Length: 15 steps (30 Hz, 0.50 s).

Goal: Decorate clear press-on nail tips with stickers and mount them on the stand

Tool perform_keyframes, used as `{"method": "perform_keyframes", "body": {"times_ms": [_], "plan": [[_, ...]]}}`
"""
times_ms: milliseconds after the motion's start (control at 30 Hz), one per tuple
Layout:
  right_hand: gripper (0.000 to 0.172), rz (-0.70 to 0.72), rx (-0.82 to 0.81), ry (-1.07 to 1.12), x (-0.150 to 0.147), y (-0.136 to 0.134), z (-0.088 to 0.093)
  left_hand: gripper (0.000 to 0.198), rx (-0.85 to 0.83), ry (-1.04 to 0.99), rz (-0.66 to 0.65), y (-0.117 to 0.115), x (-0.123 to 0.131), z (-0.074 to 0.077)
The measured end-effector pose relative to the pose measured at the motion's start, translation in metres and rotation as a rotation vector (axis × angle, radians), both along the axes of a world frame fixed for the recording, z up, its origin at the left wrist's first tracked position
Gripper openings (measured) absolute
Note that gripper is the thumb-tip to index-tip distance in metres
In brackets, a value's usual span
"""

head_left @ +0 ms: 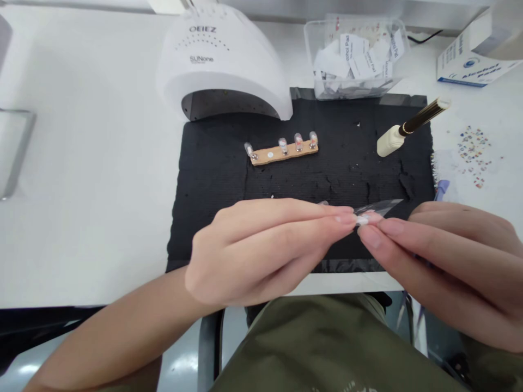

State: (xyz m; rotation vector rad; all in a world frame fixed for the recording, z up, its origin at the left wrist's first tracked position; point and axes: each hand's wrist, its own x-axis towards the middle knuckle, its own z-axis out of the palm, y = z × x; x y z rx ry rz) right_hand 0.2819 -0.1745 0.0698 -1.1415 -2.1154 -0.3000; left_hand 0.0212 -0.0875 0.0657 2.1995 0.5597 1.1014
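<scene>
My left hand [265, 247] is closed in a pinch, its fingertips on a small white and pink piece [363, 220] over the front of the black mat [212, 190]. From the other side, my right hand [445, 256] pinches the same small piece between thumb and finger. A clear plastic film [382, 207] sticks up just behind the fingertips; which hand holds it I cannot tell. Behind my hands lies a wooden strip [261, 157] bearing several small clear-domed nail tips, with a white dot in one gap.
A white lamp [229, 60] stands at the back left of the mat. Behind are a clear box [351, 90] of alcohol pads and an opened carton [469, 62]. A cream bottle [390, 141] with a dark cap stands at right, near scattered colourful bits [474, 149].
</scene>
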Motion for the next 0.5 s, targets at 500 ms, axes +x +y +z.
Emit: {"method": "perform_keyframes", "body": {"times_ms": [500], "plan": [[0.026,0.037,-0.108,0.109,0.004,0.005,0.0,0.025,0.022,0.072,0.01,0.003,0.0,0.01]]}}
